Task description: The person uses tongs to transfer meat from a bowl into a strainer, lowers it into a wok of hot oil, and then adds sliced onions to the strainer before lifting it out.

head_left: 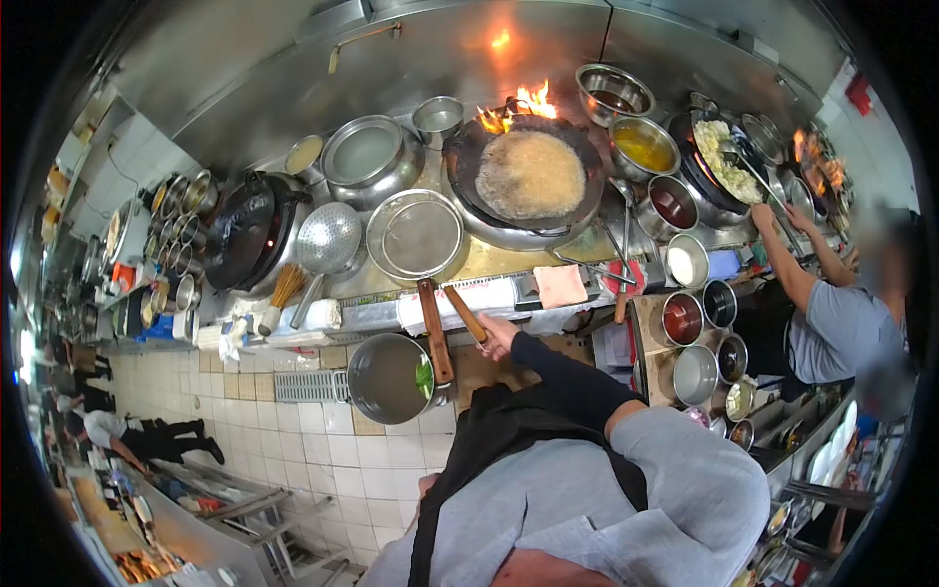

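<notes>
Hand, left (427, 484): mostly hidden by the body; state of its fingers cannot be told. Hand, right (499, 338): fingers closed about the near end of a slim wooden handle (465, 312), which is slanted over the tabletop's (364, 290) front edge toward the sieve (416, 235). Pot (367, 367), deep, metal: set below that edge; green leaf (424, 377) held within; rim crossed by a broader wooden handle (435, 328). Sieve, round, fine mesh: placed near the front edge; which handle is joined to it cannot be told. Judged light, head-heavy; wood stiff, perhaps slick with grease; mesh easily dented. Best gripped well down the wood, the metal being possibly hot. Skimmer (330, 238), perforated: laid left of the sieve. Wok (593, 176): seated behind and right, filled with frothing liquid (533, 174), backed by flames (535, 101) toward the rear edge. Co-worker (836, 338): stationed toward the right end.
</notes>
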Motion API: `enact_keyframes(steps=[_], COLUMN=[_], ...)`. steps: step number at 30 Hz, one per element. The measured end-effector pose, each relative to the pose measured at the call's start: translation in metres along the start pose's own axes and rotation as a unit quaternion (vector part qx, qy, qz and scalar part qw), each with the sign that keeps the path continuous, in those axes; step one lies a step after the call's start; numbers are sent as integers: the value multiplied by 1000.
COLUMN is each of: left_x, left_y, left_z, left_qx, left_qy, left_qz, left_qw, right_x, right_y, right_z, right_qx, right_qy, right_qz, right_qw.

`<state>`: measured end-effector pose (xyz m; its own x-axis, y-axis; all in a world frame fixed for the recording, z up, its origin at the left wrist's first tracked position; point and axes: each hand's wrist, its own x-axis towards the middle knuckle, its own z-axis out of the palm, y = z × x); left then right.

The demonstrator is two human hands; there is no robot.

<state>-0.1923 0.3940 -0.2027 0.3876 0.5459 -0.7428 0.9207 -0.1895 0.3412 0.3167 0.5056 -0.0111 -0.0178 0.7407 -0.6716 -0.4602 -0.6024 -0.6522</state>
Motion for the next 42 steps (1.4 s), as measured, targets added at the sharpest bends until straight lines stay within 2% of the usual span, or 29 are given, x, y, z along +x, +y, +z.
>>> enact_keyframes(steps=[1,2,4,5,6,7,8,9,10,11,12,14,15,16,17,20,23,26,27,28,29,31,32,35,36,38,39,40,42], left_x=[5,10,22,26,27,30,31,31,32,35,41,56,61,66,72,83,90,78,79,80,80,79,73,61,61,67,71,78,95], left_y=[6,13,32,42,51,58,68,75,77,77,72,53,40,28,17,-5,-4,21,33,44,53,75,86,101,102,84,72,58,11], left_z=[-14,-29,-60,-75,-89,-102,-112,-120,-122,-122,-118,-96,-84,-71,-60,-19,-16,-57,-67,-76,-83,-98,-107,-119,-119,-102,-91,-79,-42], left_qx=[-52,-245,-559,-610,-606,-602,-595,-592,-590,-587,-580,-519,-335,-98,86,226,209,123,-21,-168,-310,-570,-546,-551,-549,-499,-472,-424,-153], left_qy=[12,28,85,111,123,136,150,145,139,132,121,76,20,1,-16,-39,-36,-59,-50,-24,-5,31,55,84,80,50,36,25,24], left_qz=[-17,-98,-224,-248,-232,-217,-215,-213,-213,-212,-205,-183,-95,18,106,169,172,98,35,-23,-83,-194,-186,-171,-184,-169,-161,-123,79], left_qw=[998,964,794,744,751,757,760,763,767,770,779,831,937,995,991,959,962,986,998,985,947,798,815,812,812,849,866,897,985], right_x=[-2,-9,14,12,10,-19,-32,-32,-36,-58,-85,-127,-138,-147,-152,-158,-150,-140,-134,-126,-117,-91,-75,-33,-31,-36,-46,-59,-77], right_y=[9,21,97,122,147,158,192,255,305,326,324,329,334,339,342,347,346,336,332,328,324,327,330,333,331,314,289,258,224], right_z=[-12,-24,-93,-120,-146,-152,-177,-211,-238,-243,-235,-218,-210,-203,-197,-179,-175,-178,-183,-188,-192,-212,-223,-235,-238,-237,-223,-202,-177], right_qx=[-99,-199,-321,-537,-719,-729,-846,-733,-574,-505,-481,-436,-423,-408,-398,-375,-376,-394,-403,-419,-439,-492,-518,-492,-509,-539,-538,-537,-529], right_qy=[40,81,59,7,-68,-9,-85,80,240,288,289,298,302,307,309,316,317,316,314,307,298,260,240,302,297,288,273,258,246], right_qz=[-2,-4,-39,23,56,134,26,57,85,128,180,233,241,245,248,249,243,233,227,223,216,213,211,201,169,104,116,127,133], right_qw=[994,977,944,843,689,672,526,673,778,804,808,816,820,824,827,835,837,831,829,825,820,803,793,792,790,785,789,793,801])
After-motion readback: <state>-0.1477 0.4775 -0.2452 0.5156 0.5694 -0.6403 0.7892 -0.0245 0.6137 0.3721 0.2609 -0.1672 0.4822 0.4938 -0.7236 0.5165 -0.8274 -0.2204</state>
